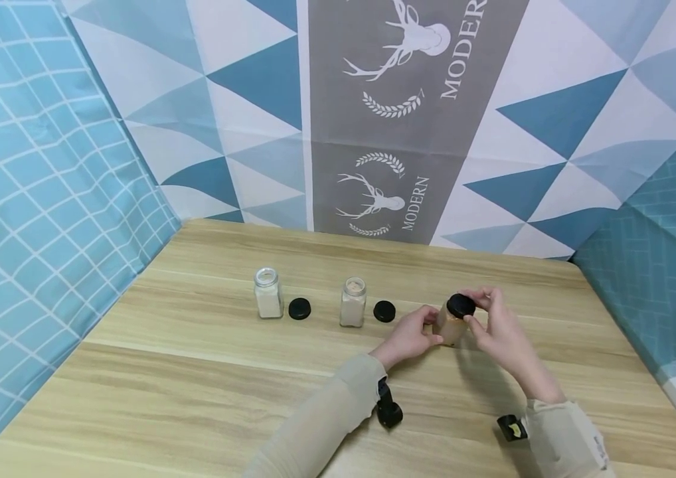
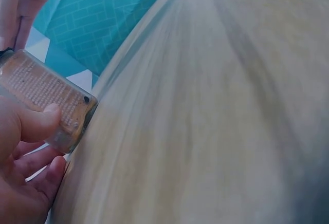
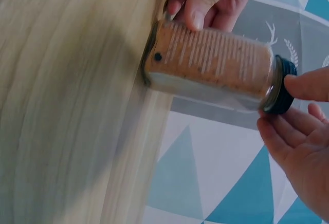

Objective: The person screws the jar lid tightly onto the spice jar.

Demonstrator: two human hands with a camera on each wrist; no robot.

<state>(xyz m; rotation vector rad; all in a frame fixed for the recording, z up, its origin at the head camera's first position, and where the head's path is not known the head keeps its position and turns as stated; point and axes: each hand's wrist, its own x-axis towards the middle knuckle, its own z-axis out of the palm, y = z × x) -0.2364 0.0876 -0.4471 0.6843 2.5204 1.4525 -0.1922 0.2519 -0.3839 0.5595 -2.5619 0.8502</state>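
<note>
A square glass spice jar [image 3: 216,62] filled with orange-brown powder stands at the right of the table, with printed lines on one side. My left hand [image 1: 412,335] grips its lower body, thumb on the printed face in the left wrist view. Over the jar's mouth sits a black lid [image 1: 461,305], tilted in the head view. My right hand [image 1: 499,332] pinches that lid's edge between thumb and fingers [image 3: 290,131].
Two lidless glass jars stand to the left, one with white powder [image 1: 269,300], one with beige powder [image 1: 352,308]. A black lid [image 1: 299,309] lies beside the first and another lid [image 1: 384,311] beside the second. A patterned cloth wall [image 1: 254,93] rises behind the wooden table [image 1: 194,372].
</note>
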